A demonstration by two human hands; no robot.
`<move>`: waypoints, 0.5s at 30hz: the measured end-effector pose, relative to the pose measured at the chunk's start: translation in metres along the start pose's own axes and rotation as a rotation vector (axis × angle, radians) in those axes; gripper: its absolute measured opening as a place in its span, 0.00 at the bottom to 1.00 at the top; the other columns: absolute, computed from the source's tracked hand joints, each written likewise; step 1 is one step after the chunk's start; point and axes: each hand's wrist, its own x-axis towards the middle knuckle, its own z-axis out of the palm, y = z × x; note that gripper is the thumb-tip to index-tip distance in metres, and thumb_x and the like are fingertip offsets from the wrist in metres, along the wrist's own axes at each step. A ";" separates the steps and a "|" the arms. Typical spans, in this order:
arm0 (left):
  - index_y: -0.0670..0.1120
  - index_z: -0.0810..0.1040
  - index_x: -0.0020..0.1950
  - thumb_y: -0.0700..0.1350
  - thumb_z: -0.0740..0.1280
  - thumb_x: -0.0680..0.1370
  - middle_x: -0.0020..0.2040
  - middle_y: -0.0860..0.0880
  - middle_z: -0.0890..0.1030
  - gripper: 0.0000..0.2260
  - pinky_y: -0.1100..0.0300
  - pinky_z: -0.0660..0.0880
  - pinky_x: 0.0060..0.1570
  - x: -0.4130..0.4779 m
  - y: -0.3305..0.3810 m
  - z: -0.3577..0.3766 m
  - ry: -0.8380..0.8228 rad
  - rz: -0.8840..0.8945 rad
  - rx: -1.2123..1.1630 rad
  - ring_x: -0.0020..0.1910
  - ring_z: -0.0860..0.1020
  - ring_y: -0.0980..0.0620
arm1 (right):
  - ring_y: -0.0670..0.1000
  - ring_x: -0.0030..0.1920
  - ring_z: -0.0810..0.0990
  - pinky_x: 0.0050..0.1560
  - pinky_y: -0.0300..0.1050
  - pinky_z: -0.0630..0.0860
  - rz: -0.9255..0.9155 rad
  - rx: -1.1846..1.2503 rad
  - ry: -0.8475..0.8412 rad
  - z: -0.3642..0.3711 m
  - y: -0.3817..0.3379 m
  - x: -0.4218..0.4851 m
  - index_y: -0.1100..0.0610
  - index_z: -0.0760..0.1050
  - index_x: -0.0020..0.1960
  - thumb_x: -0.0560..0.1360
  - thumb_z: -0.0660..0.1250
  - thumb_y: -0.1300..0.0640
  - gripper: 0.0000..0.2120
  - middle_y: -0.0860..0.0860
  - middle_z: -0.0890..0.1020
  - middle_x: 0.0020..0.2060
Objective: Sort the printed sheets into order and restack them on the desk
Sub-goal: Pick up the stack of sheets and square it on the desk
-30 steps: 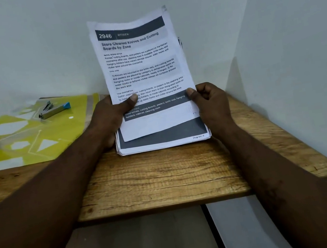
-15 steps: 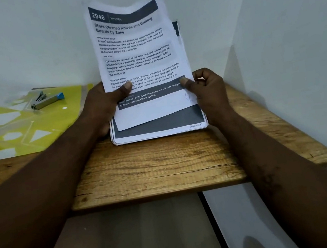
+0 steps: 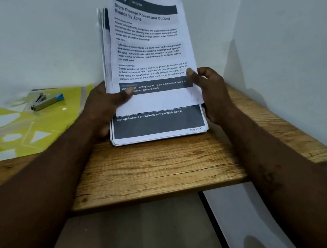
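Printed sheets [image 3: 158, 124]: stack stood near upright, lower edge at desk [image 3: 154, 167], clamped between both hands. Left of grip: yellow folder [image 3: 21, 132] flat on desk, stapler [image 3: 47, 102] lying on it. Left hand [image 3: 103, 107]: fingers behind stack, thumb pressed across front sheet [image 3: 151, 47], headed 2946 and raised above rest of stack. Right hand [image 3: 213, 93]: fingers curled at right edge, thumb tip pinching front sheet.

A small office or study corner: a wooden surface [image 3: 160, 166] sits between plain white walls [image 3: 20, 49] and carries a stapler [image 3: 47, 102] on a yellow plastic folder [image 3: 21, 128], beside printed sheets [image 3: 158, 124].
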 end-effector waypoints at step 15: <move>0.45 0.79 0.68 0.38 0.69 0.81 0.61 0.42 0.86 0.15 0.46 0.85 0.48 -0.009 0.009 0.005 -0.140 -0.115 0.005 0.56 0.86 0.41 | 0.49 0.47 0.86 0.47 0.45 0.81 -0.098 -0.320 0.307 -0.004 0.007 0.008 0.56 0.78 0.56 0.79 0.74 0.51 0.11 0.50 0.87 0.48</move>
